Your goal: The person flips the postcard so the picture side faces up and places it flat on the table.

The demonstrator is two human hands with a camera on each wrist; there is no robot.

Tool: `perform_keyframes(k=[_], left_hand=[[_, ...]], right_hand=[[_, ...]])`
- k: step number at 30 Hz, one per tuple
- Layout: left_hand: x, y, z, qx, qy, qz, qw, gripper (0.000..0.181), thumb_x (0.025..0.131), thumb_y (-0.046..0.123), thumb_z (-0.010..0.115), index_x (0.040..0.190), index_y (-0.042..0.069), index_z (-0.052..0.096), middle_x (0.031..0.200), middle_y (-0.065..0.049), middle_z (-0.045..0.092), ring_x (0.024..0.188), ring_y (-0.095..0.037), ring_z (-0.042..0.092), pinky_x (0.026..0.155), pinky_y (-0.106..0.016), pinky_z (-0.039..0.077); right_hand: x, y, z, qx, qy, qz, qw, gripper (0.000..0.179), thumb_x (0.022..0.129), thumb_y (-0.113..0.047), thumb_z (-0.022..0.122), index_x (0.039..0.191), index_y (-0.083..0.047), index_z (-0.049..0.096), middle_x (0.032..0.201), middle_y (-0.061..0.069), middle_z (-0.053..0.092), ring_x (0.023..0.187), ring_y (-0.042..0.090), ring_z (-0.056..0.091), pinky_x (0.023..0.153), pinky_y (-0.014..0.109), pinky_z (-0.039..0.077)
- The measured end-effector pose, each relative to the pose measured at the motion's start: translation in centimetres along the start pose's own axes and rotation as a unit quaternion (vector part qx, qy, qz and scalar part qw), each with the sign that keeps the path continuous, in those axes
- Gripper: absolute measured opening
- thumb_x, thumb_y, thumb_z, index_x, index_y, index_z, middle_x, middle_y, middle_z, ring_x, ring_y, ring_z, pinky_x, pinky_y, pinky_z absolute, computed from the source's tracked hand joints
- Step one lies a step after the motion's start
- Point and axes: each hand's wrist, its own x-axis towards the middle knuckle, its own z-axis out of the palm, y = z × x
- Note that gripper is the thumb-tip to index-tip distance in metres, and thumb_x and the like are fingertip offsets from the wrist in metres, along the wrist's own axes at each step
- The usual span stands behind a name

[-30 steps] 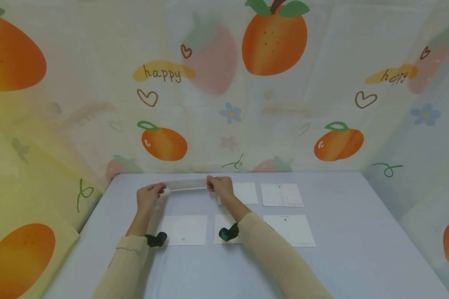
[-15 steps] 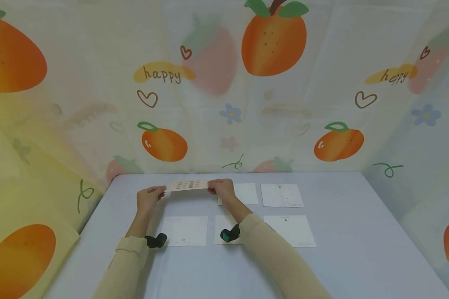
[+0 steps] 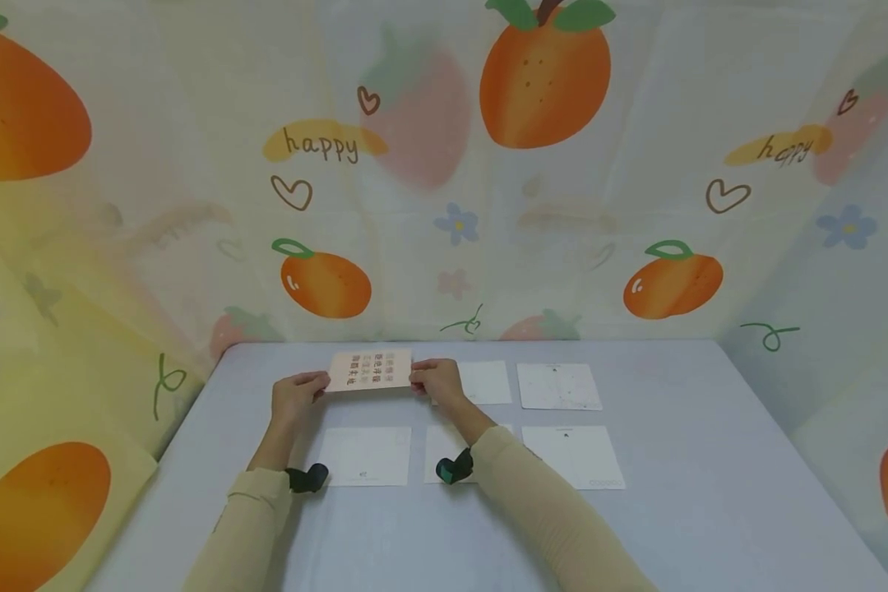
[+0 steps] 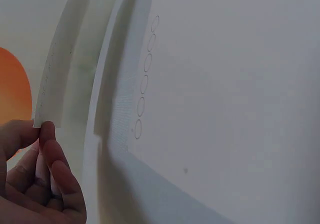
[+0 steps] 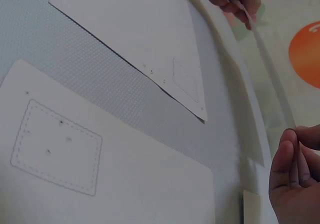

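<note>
Left hand (image 3: 296,396): pinching lettered postcard (image 3: 370,370), left edge
Right hand (image 3: 438,378): pinching opposite edge
Pale postcards (image 3: 558,386): five, on tablecloth (image 3: 710,493)
Right sleeve (image 3: 555,501): overlaps lower-middle postcard (image 3: 437,440)

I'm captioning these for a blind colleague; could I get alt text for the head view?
A left hand and right hand hold a printed card by opposite ends over a pale table. Five whitish cards lie on the table, before a fruit-patterned backdrop.
</note>
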Motion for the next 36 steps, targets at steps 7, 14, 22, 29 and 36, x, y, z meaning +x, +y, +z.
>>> perform_keyframes(k=[7, 14, 22, 29, 36], left_hand=[[0.7, -0.7, 0.2, 0.014, -0.009, 0.018, 0.9997, 0.034, 0.092, 0.015, 0.064, 0.118, -0.006, 0.066, 0.120, -0.023, 0.067, 0.073, -0.001, 0.058, 0.063, -0.011, 0.046], [0.8, -1.2, 0.6, 0.110, -0.014, 0.034, 0.9932, 0.029, 0.093, 0.016, 0.061, 0.113, -0.003, 0.069, 0.115, -0.022, 0.068, 0.088, -0.020, 0.062, 0.067, -0.022, 0.046], [0.4, -1.3, 0.7, 0.182, -0.024, 0.045, 0.9820, 0.028, 0.087, 0.009, 0.060, 0.110, -0.003, 0.070, 0.114, -0.023, 0.068, 0.098, -0.032, 0.062, 0.075, -0.035, 0.049], [0.0, -0.8, 0.6, 0.226, -0.026, 0.059, 0.9719, 0.027, 0.084, 0.009, 0.062, 0.107, -0.005, 0.069, 0.111, -0.025, 0.068, 0.099, -0.036, 0.062, 0.079, -0.043, 0.049], [-0.4, -0.6, 0.5, 0.225, -0.023, 0.055, 0.9726, 0.030, 0.091, 0.016, 0.056, 0.108, -0.006, 0.068, 0.109, -0.025, 0.068, 0.096, -0.037, 0.063, 0.077, -0.043, 0.050]], right_hand=[[-0.1, 0.4, 0.0, -0.031, -0.001, 0.002, 0.9995, 0.019, 0.085, -0.001, 0.065, 0.102, 0.005, 0.071, 0.083, 0.011, 0.072, 0.061, 0.009, 0.061, 0.059, 0.020, 0.052], [-0.2, 0.8, -0.1, -0.077, -0.021, 0.022, 0.9966, 0.017, 0.087, -0.004, 0.064, 0.100, 0.005, 0.070, 0.069, 0.003, 0.064, 0.056, 0.010, 0.055, 0.052, 0.019, 0.044], [0.0, 1.0, 0.0, -0.099, -0.044, 0.029, 0.9937, 0.012, 0.086, -0.004, 0.064, 0.093, 0.006, 0.070, 0.060, 0.001, 0.060, 0.050, 0.009, 0.053, 0.047, 0.017, 0.041], [-0.1, 0.7, 0.2, -0.143, -0.045, 0.041, 0.9879, 0.010, 0.088, -0.007, 0.065, 0.089, 0.003, 0.068, 0.061, 0.002, 0.061, 0.051, 0.010, 0.053, 0.046, 0.018, 0.041], [-0.2, -0.1, -0.4, -0.186, -0.037, 0.021, 0.9816, 0.015, 0.088, -0.011, 0.066, 0.093, 0.003, 0.070, 0.065, 0.003, 0.063, 0.055, 0.012, 0.056, 0.049, 0.018, 0.043]])
